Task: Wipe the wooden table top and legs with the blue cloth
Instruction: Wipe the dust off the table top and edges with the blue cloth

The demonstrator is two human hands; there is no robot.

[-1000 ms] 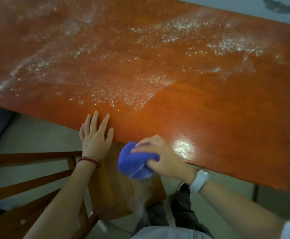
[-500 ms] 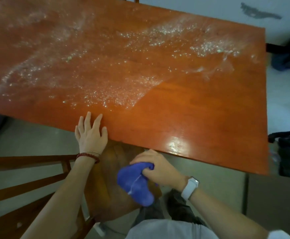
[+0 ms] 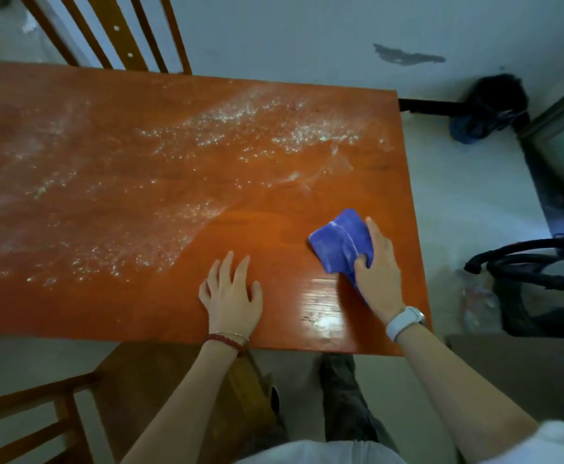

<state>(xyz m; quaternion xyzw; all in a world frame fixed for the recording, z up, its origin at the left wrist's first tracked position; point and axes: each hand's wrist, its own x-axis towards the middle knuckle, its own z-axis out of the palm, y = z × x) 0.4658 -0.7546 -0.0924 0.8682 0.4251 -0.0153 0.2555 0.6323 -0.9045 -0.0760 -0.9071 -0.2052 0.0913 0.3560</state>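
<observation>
Blue cloth (image 3: 339, 242) on wooden counter (image 3: 140, 303) near right edge, gripped by right hand (image 3: 377, 272), thumb curled round it. Left hand (image 3: 230, 296) flat beside it, fingers (image 3: 223, 266) spread, holding nothing.

cloth (image 3: 337, 241) on table (image 3: 106, 296), right of left hand (image 3: 232, 298)

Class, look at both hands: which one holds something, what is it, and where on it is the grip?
The right hand holds the blue cloth by its near right edge, thumb curled over it. The left hand rests flat on the table, holding nothing.
</observation>
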